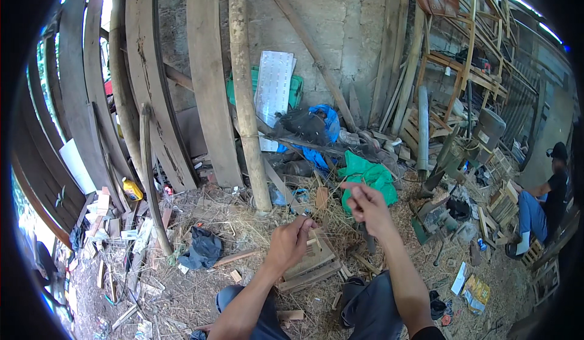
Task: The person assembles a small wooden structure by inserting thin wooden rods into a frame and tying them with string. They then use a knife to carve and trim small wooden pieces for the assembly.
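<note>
My left hand point(291, 242) is closed, its thumb and fingers pressed together above a small wooden frame or box point(311, 266) that sits low between my knees. Whatever it pinches is too small to make out. Higher and to the right, my right hand point(370, 209) has its fingers curled in, with the index finger stretched toward the left. A dark, narrow piece point(367, 238) juts down below that palm; its kind cannot be told. The two hands are apart.
A green plastic sheet point(371, 178) lies on the straw beyond my right hand. A wooden post point(243, 96) stands ahead, and a black cloth or bag point(202, 247) is to the left. Wood scraps litter the ground. At far right another person point(544, 200) sits.
</note>
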`<control>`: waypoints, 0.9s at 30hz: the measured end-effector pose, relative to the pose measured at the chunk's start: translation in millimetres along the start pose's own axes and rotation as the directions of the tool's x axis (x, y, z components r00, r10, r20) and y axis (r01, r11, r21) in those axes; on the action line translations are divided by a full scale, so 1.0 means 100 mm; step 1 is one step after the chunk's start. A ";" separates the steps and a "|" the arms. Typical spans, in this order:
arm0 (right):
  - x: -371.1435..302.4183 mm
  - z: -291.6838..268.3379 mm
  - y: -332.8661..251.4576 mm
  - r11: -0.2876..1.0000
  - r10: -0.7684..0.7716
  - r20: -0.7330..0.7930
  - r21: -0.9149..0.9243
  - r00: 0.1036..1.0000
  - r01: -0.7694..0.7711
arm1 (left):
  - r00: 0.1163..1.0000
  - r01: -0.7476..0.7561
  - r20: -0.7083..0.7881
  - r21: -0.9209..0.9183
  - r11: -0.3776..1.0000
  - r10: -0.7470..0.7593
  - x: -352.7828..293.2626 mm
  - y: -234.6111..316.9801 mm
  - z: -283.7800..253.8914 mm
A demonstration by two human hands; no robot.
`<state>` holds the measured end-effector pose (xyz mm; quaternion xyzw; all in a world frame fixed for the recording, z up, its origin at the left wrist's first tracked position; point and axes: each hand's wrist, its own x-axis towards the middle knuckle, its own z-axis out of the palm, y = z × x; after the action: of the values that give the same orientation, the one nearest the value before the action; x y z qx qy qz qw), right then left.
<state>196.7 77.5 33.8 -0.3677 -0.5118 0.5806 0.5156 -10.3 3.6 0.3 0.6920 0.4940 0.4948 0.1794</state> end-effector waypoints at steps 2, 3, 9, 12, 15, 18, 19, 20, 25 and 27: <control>-0.05 0.17 -0.02 0.998 0.019 0.135 0.048 0.991 -0.026 | 0.999 -0.022 -0.045 0.007 1.000 0.022 0.03 0.01 0.04; -0.07 0.22 0.00 1.000 0.009 0.215 -0.011 0.977 -0.006 | 0.999 -0.022 -0.042 0.008 1.000 0.022 0.04 0.01 0.06; -0.05 0.24 0.18 0.982 -0.001 0.377 -0.173 0.926 0.071 | 0.995 -0.060 -0.081 0.043 0.997 0.064 0.07 0.00 0.16; -0.05 0.21 0.11 0.994 0.010 0.334 -0.105 0.943 0.026 | 0.977 -0.177 -0.096 0.143 0.974 0.191 0.06 -0.03 0.17; -0.03 0.15 0.07 0.997 0.042 0.265 -0.067 0.963 -0.025 | 0.973 -0.199 -0.079 0.193 0.961 0.217 0.05 -0.01 0.17; 0.05 0.00 0.04 1.000 0.011 0.198 0.001 0.980 -0.012 | 0.975 -0.198 -0.070 0.173 0.965 0.212 0.04 0.01 0.19; 0.07 -0.08 0.02 1.000 0.014 0.146 0.007 0.989 -0.015 | 0.983 -0.174 -0.037 0.137 0.975 0.181 0.02 0.02 0.18; 0.09 -0.12 -0.01 1.000 0.017 0.094 0.012 0.995 -0.019 | 0.989 -0.149 -0.003 0.102 0.984 0.150 0.01 0.03 0.18; 0.04 -0.08 0.00 0.999 0.030 0.129 0.014 0.991 -0.032 | 0.997 -0.079 0.028 0.088 0.993 0.077 0.03 0.06 0.17; 0.02 -0.02 0.04 1.000 0.024 0.176 0.007 0.984 -0.026 | 0.998 -0.057 0.020 0.090 0.994 0.055 0.04 0.06 0.16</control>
<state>197.8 80.3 30.1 -0.3191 -0.5480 0.6194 0.4628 6.9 8.1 -0.5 0.7172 0.4948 0.4708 0.1383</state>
